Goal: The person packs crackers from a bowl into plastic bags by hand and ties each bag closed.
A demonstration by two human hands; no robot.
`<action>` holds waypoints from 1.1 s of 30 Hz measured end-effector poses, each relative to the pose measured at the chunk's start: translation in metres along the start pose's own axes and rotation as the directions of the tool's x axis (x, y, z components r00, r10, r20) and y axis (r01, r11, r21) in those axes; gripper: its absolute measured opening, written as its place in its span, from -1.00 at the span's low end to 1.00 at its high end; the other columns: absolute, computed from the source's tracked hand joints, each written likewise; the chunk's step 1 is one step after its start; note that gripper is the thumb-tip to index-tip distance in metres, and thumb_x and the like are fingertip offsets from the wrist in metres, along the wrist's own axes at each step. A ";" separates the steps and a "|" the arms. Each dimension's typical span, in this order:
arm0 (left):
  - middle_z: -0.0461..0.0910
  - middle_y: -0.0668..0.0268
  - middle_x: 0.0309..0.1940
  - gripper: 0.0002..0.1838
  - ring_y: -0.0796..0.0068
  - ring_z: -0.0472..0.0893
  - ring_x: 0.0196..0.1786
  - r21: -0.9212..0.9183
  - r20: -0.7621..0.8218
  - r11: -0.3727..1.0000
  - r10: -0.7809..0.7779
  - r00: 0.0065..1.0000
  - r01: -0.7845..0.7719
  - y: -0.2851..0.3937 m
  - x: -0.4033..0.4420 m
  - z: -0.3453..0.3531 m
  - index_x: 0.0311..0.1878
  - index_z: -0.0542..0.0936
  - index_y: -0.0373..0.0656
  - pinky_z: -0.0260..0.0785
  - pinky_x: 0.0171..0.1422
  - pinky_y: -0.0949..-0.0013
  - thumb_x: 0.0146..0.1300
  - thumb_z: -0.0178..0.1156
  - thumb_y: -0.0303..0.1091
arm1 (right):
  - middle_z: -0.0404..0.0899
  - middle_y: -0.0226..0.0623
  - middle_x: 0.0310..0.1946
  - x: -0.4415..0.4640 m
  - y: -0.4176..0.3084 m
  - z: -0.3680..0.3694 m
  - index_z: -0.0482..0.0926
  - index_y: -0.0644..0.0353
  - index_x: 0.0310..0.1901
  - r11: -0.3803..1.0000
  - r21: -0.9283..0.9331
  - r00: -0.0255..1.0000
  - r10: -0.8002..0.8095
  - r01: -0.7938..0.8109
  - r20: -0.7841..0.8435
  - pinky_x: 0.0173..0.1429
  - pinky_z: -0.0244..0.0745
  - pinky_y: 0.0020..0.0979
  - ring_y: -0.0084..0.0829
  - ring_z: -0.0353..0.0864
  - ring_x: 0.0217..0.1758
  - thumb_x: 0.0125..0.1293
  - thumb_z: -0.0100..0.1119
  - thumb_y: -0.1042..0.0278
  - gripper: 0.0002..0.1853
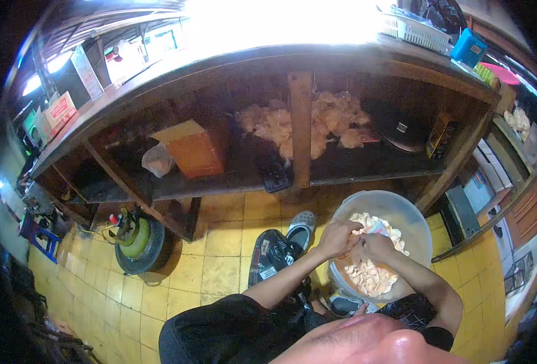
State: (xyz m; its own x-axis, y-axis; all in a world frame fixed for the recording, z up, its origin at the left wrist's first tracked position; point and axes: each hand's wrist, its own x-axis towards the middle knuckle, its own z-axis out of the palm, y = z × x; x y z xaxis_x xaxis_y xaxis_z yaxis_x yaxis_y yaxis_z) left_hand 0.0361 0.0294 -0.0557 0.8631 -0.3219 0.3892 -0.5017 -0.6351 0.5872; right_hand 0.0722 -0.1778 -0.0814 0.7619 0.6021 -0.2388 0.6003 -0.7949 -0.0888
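Observation:
Both of my hands are close together over a large translucent plastic tub (423, 233), which holds a heap of pale, curled crackers (370, 280). A small clear plastic bag (377, 227) with a reddish mark shows between them. My left hand (339, 238) has its fingers closed at the bag's left side. Closed too, my right hand (379, 247) is at the bag's lower edge. The fingertips are partly hidden, so the exact grip is hard to see.
Ahead stands a wooden counter with a shelf (365, 178) holding filled plastic bags (335, 118) and an open cardboard box (195, 148). A green gas cylinder (136, 239) sits in a dark basin (159, 242) at left. A black bag (268, 252) lies near my foot.

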 end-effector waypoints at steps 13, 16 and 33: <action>0.69 0.01 -0.13 -0.62 -0.01 0.67 -0.05 0.011 0.233 1.000 0.002 0.972 -0.005 0.004 0.013 0.009 0.14 0.58 -0.06 0.50 0.03 -0.03 0.29 0.20 -0.19 | 0.66 -0.16 -0.46 -0.013 -0.005 -0.024 0.53 0.28 -0.24 0.807 0.573 0.856 0.190 0.143 -0.481 -0.20 0.60 -0.31 -0.31 0.72 -0.37 0.33 0.12 0.46 -0.92; 0.70 0.01 -0.20 -0.68 -0.04 0.68 -0.12 0.099 0.200 0.993 -0.081 0.976 0.062 0.009 0.009 0.008 0.06 0.61 -0.07 0.51 -0.04 -0.03 0.27 0.19 -0.23 | 0.65 -0.13 -0.47 -0.012 -0.002 -0.021 0.55 0.28 -0.23 0.821 0.558 0.844 0.211 0.121 -0.493 -0.20 0.59 -0.29 -0.24 0.71 -0.38 0.29 0.19 0.45 -0.90; 0.66 -0.01 -0.17 -0.78 -0.10 0.65 -0.09 -0.164 -0.428 0.983 -0.001 0.904 -0.077 -0.006 0.009 0.015 -0.04 0.60 -0.24 0.50 0.01 0.05 0.26 0.11 -0.53 | 0.63 -0.04 -0.13 -0.020 0.008 -0.081 0.64 0.27 -0.04 0.854 0.497 0.551 0.344 0.154 -0.760 0.11 0.49 -0.21 -0.06 0.64 0.00 0.27 0.08 0.62 -0.74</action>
State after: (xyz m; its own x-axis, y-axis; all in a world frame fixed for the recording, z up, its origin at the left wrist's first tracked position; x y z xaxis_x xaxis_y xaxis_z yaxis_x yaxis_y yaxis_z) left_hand 0.0479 0.0198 -0.0661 0.7556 0.0097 0.6550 -0.5694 -0.4846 0.6640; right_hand 0.0813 -0.1900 0.0012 0.8113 0.1162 0.5730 0.5085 -0.6239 -0.5935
